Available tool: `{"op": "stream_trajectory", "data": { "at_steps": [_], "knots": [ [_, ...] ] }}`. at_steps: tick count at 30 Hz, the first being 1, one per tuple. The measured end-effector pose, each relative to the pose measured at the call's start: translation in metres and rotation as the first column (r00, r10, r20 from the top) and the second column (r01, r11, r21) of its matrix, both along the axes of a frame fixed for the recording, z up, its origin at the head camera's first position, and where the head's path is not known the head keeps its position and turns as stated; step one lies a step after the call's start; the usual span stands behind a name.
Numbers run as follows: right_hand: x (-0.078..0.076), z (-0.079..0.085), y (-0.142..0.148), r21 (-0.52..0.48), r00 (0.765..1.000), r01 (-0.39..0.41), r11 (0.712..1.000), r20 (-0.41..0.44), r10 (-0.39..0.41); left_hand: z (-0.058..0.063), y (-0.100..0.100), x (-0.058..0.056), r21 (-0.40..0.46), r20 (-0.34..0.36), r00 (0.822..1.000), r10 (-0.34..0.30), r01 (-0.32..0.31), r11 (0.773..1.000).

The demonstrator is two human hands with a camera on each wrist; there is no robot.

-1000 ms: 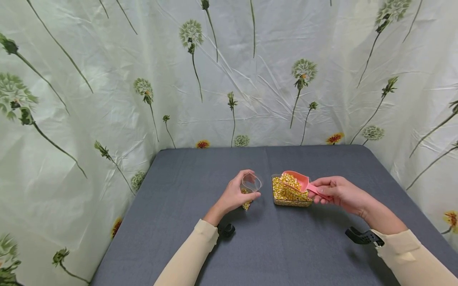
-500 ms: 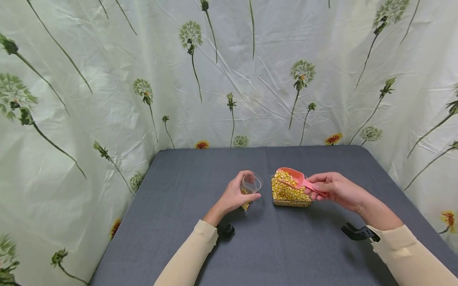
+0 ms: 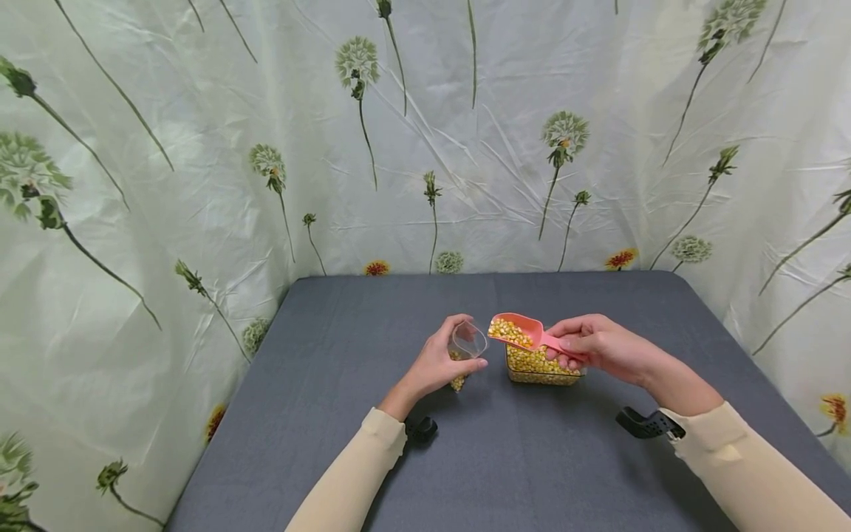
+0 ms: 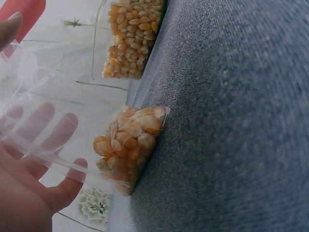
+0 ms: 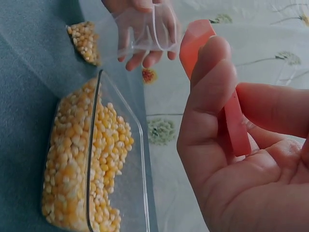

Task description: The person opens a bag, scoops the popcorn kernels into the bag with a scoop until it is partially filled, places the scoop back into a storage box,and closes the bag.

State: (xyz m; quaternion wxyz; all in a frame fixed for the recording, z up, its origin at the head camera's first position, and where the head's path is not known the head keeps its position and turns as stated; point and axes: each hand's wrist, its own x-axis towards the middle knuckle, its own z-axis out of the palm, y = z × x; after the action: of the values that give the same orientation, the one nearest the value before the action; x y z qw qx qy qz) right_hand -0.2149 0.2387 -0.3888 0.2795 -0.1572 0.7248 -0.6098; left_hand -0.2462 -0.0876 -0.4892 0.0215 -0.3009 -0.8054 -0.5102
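My left hand (image 3: 442, 360) grips a clear plastic bag (image 3: 469, 338) round its mouth, keeping it spread. Corn kernels (image 4: 131, 140) fill the bag's bottom, which rests on the table in the left wrist view. In my right hand (image 3: 608, 349), the handle of a pink scoop (image 3: 530, 329) is held between thumb and fingers. The scoop carries a heap of corn kernels (image 3: 510, 331), and its tip is right at the bag's mouth in the head view. Under the scoop and right hand stands a clear rectangular container (image 3: 545, 380), filled with corn kernels (image 5: 108, 145).
A dark grey cloth covers the table (image 3: 346, 332). Behind and to the left hangs a pale curtain (image 3: 479, 162) printed with dandelions. Each wrist wears a black strap, the right one (image 3: 645, 423) hanging low over the table.
The right hand has moved left with the loaded scoop, from over the container to beside the bag's mouth. The left hand and bag have stayed in place.
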Motion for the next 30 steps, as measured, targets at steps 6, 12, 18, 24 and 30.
{"op": "stream_trajectory", "data": {
  "at_steps": [6, 12, 18, 24, 30],
  "knots": [
    [-0.007, 0.001, -0.015, 0.038, 1.0, -0.001, 0.999, 0.029, 0.0, 0.003, 0.001, 0.001, -0.003, 0.003, 1.0, 0.009, -0.009, 1.0],
    [-0.012, 0.001, -0.027, 0.049, 0.998, -0.027, 0.998, 0.063, 0.024, 0.003, 0.002, 0.002, -0.005, 0.029, 0.999, 0.035, -0.035, 0.999],
    [-0.015, 0.001, -0.035, 0.05, 0.997, -0.043, 0.998, 0.065, 0.04, 0.003, 0.002, 0.003, 0.007, 0.046, 0.998, 0.031, -0.031, 0.999],
    [-0.017, 0.002, -0.042, 0.05, 0.997, -0.057, 0.997, 0.064, 0.054, 0.004, 0.002, 0.003, 0.023, 0.057, 0.998, 0.011, -0.012, 1.0],
    [-0.018, 0.0, -0.047, 0.035, 0.995, -0.06, 0.998, 0.08, 0.057, 0.006, 0.002, 0.004, 0.016, 0.06, 0.998, 0.001, -0.002, 1.0]
  ]
}}
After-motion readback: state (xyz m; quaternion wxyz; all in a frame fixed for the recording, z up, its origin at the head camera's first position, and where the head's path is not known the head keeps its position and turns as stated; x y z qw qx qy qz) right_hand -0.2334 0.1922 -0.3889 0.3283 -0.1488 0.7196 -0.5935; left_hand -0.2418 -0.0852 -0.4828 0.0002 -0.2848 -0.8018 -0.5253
